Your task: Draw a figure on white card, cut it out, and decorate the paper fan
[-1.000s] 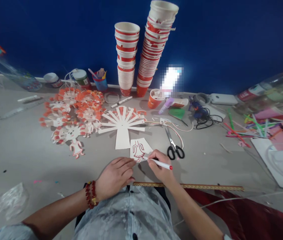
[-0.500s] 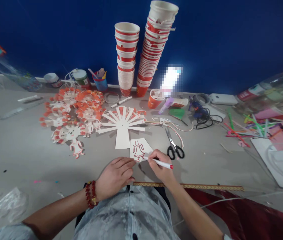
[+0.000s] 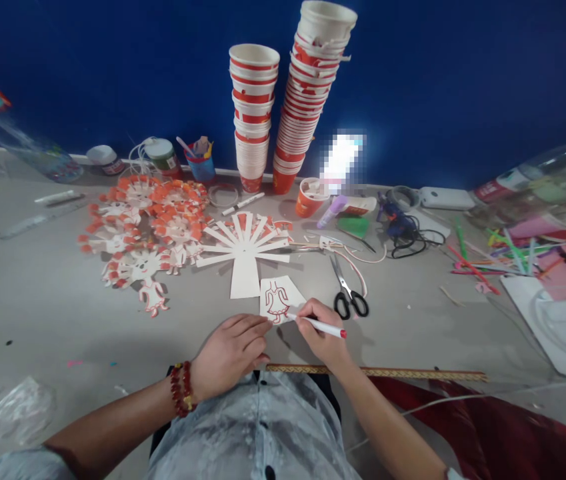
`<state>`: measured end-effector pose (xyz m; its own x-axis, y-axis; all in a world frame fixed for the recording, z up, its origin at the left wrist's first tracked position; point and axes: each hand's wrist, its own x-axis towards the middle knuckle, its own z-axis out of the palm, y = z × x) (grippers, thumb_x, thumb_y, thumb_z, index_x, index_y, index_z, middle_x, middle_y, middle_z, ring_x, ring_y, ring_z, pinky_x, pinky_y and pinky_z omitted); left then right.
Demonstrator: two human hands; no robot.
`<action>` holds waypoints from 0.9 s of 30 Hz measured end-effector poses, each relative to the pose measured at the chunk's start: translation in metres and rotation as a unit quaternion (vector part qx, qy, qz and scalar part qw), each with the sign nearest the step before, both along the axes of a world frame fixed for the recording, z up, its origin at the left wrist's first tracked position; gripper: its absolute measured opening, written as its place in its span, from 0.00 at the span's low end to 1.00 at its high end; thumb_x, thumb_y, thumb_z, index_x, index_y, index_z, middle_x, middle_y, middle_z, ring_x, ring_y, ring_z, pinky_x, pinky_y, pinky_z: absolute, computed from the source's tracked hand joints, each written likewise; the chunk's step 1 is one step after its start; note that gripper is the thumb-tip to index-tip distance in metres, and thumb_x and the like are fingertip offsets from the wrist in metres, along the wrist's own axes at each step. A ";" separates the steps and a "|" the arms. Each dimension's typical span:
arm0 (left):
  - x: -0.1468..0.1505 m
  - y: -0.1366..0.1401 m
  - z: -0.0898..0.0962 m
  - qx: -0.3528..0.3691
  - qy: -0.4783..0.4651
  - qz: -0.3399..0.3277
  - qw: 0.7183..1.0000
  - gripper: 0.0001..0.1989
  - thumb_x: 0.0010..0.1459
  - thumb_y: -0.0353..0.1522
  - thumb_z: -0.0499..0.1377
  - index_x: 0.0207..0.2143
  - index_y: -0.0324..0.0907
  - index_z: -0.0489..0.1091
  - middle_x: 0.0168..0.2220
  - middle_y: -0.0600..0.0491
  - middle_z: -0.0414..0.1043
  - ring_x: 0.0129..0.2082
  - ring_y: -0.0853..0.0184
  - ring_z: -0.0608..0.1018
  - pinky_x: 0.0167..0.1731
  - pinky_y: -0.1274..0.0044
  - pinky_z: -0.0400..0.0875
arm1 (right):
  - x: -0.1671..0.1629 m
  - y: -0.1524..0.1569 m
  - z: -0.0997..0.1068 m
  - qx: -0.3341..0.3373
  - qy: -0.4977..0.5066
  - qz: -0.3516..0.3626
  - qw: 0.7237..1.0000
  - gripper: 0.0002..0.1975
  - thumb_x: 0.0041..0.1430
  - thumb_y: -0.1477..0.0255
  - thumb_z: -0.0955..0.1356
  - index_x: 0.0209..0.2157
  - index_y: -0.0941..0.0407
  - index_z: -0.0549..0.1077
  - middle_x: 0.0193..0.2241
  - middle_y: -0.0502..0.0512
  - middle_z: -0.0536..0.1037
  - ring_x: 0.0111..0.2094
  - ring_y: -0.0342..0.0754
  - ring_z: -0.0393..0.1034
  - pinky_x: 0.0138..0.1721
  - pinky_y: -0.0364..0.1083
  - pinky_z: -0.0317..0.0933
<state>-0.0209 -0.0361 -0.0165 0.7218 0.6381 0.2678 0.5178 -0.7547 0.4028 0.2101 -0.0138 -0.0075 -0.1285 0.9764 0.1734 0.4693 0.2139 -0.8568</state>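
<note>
A white paper piece (image 3: 267, 293) bears a red outline of a dress-like figure with arms and legs. My right hand (image 3: 323, 333) is closed around a white marker with a red end (image 3: 329, 328), its tip close to the skirt's right side. Stretched out flat, my left hand (image 3: 233, 347) has its fingertips at the paper's lower left edge. A white paper cutout with fanned strips (image 3: 245, 273) lies just beyond the drawing. Black-handled scissors (image 3: 345, 285) rest right of my right hand.
Paper dolls with orange trim (image 3: 147, 227) pile up at the left. Two tall stacks of paper cups (image 3: 253, 120) stand against the blue wall, near a small red cup (image 3: 307, 203). Coloured scraps (image 3: 537, 253) lie at the right. A patterned strip (image 3: 403, 373) runs along the front edge.
</note>
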 end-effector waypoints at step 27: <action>0.021 -0.011 -0.002 0.003 0.037 0.016 0.999 0.08 0.65 0.37 0.56 0.39 0.41 0.68 0.58 0.50 0.69 0.56 0.59 0.69 0.52 0.65 0.63 | 0.002 0.000 -0.005 0.000 -0.010 0.010 1.000 0.08 0.56 0.74 0.63 0.24 0.54 0.65 0.19 0.46 0.66 0.22 0.44 0.61 0.25 0.42 0.56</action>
